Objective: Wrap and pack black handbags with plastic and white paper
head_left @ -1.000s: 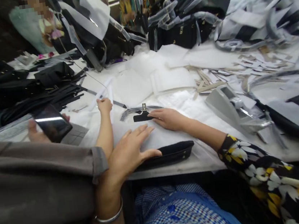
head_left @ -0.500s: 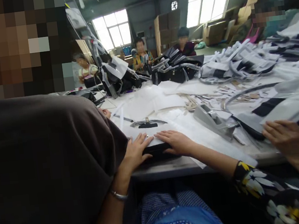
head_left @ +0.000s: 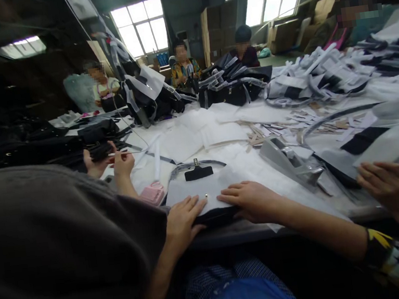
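Note:
My left hand (head_left: 182, 219), a metal bangle on its wrist, lies flat with fingers stretched on the near edge of a white sheet (head_left: 204, 187). My right hand (head_left: 253, 200), on an arm with a flowered sleeve, rests flat on the same sheet just to the right. Under both hands, at the table's edge, a black bag piece (head_left: 213, 216) shows below the sheet. A small metal stud sits between my fingertips. Beyond the sheet lies a black tab with a metal clasp (head_left: 198, 172) on a curved grey strap.
A person in a brown shirt (head_left: 51, 245) fills the left, hands (head_left: 121, 163) holding a thin stick. A pink object (head_left: 152, 194) lies beside the sheet. A grey tape dispenser (head_left: 288, 160) stands right. Another person's hand (head_left: 393, 188) rests far right. Black bags (head_left: 232, 92), paper scraps and seated workers lie beyond.
The view has tipped up from the table toward the room. My right hand came back from the black tab to the sheet's near edge, beside my left. The neighbour's shoulder has dropped lower.

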Tool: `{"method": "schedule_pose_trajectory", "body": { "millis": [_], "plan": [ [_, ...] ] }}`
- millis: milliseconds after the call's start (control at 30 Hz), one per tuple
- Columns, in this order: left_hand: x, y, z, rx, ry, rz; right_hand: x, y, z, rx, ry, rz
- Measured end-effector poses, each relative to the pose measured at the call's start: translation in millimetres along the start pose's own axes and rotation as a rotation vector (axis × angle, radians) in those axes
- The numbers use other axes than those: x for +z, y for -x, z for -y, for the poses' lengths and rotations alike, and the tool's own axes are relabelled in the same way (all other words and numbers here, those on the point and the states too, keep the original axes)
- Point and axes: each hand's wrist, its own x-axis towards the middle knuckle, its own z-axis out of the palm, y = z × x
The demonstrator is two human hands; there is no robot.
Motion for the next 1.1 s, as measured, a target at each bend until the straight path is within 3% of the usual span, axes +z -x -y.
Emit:
{"method": "schedule_pose_trajectory", "body": {
  "millis": [133, 267, 367, 467, 600, 700, 900, 1100],
  "plan": [
    [-12.9, -6, -3, -0.028, 0.024, 0.078, -20, -18, 3, -0.028, 0.041, 0.081],
    [-13.5, -11, 4, -0.003, -0.006, 0.073, -6, -20, -13, -0.105, 0.019, 0.011],
    [10.0, -6, 12, 0.076, -0.056, -0.038, 28, -9, -21, -0.078, -0.008, -0.033],
    [48.5, 6, 18, 0.106, -0.079, -0.123, 64, 1, -19, -0.025, -0.043, -0.028],
    [87.2, 20, 17, 0.054, -0.047, -0.16, 85, 7, -13, 0.025, -0.109, -0.001],
    [95.2, 22, 14, 0.029, -0.049, -0.169, 83, 9, -10, 0.021, -0.149, 0.005],
    [92.0, 20, 15, -0.02, -0.109, -0.211, 78, 6, -4, 0.085, -0.136, -0.009],
    [84.4, 21, 18, -0.011, -0.083, -0.167, 53, -4, 4, 0.081, -0.146, 0.036]
  ]
}}
